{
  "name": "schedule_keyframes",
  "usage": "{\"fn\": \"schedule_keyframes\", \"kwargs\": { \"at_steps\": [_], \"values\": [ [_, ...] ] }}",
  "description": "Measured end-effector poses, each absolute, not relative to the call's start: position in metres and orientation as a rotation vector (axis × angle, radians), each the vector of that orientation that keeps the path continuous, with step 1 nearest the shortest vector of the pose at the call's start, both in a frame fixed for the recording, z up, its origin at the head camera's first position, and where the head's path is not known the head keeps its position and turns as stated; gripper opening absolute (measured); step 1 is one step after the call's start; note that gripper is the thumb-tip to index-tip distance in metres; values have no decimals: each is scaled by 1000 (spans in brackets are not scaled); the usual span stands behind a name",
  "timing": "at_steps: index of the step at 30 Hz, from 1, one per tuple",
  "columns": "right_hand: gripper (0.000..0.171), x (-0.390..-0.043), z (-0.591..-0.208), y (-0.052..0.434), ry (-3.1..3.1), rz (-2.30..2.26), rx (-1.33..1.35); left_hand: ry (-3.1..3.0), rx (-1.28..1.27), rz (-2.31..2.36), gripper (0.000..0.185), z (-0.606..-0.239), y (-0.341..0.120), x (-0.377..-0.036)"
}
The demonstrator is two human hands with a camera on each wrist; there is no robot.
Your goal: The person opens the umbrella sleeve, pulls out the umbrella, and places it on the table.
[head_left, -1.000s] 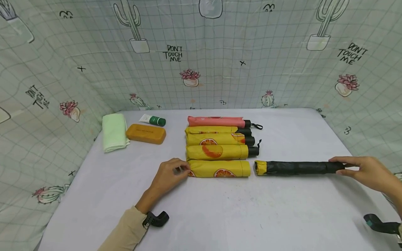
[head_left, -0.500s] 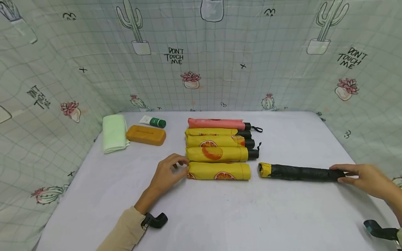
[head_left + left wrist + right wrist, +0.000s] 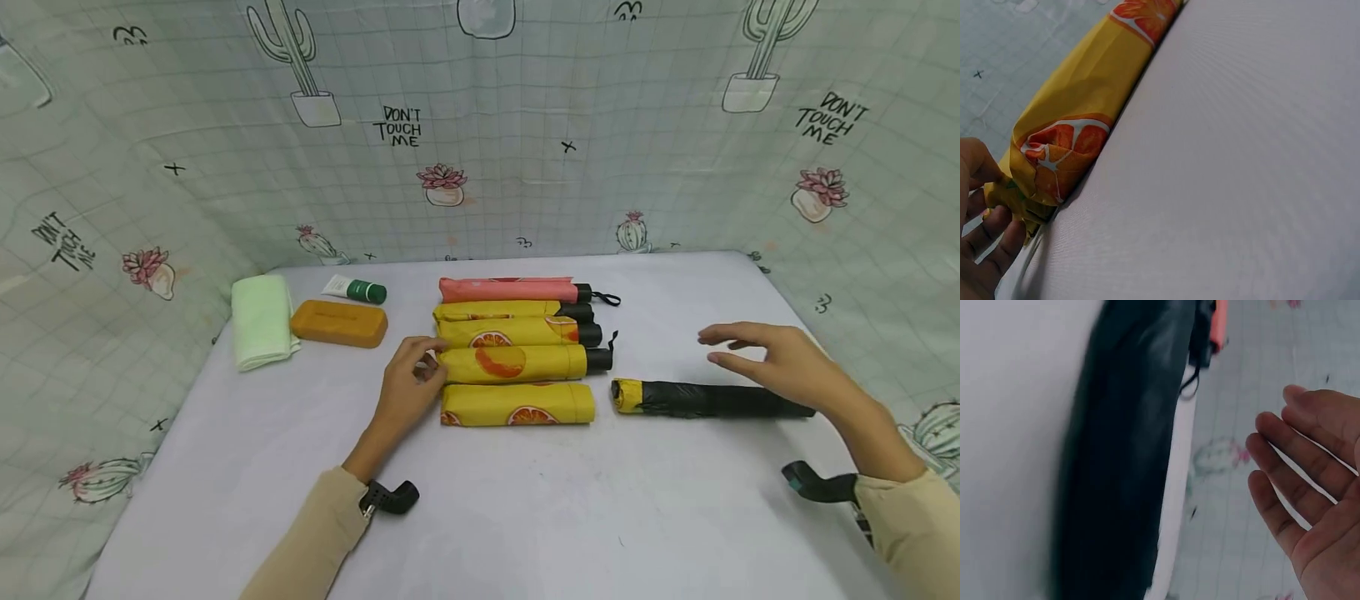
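Note:
Folded umbrellas lie crosswise in a column on the white table. My left hand (image 3: 411, 382) is at the left end of the second yellow umbrella from the front (image 3: 517, 364), its fingertips (image 3: 999, 219) pinching the fabric there. Closest to me is a yellow cloth-covered roll with orange slices (image 3: 517, 405), showing no handle. To its right lies a black roll with a yellow end (image 3: 712, 400), probably a folded umbrella. My right hand (image 3: 780, 360) hovers above that black roll, holding nothing. In the right wrist view its fingers (image 3: 1297, 481) are spread beside the black roll (image 3: 1125, 450).
Behind lie two more yellow umbrellas (image 3: 517, 332) and a pink umbrella (image 3: 510, 290) with a strap. At the back left are a folded pale green cloth (image 3: 261, 321), an orange-brown case (image 3: 340, 323) and a white tube with green cap (image 3: 356, 289). Printed fabric surrounds the table.
My right hand has let go of the black roll's right end and moved up and left. My left hand has shifted from the front yellow roll to the umbrella behind it.

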State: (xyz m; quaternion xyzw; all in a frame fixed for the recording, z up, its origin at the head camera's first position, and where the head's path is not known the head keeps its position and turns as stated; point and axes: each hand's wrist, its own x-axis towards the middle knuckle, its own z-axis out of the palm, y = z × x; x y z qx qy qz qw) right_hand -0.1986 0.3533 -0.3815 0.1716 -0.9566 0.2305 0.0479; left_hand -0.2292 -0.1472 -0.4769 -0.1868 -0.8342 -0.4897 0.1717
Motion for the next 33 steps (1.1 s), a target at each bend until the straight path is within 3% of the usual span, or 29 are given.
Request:
{"fn": "schedule_keyframes", "kwargs": {
  "at_steps": [12, 19, 33],
  "values": [
    [33, -237, -394, 279, -2877, 781, 885, -2361, -424, -1452, 21, -483, -149, -229],
    [34, -251, -408, 259, -2928, 778, 962, -2337, -433, -1426, 11, -484, -150, -232],
    [44, -261, -421, 239, -2962, 460, 1093, -2295, -446, -1414, 9, -485, -152, -233]
  ]
}}
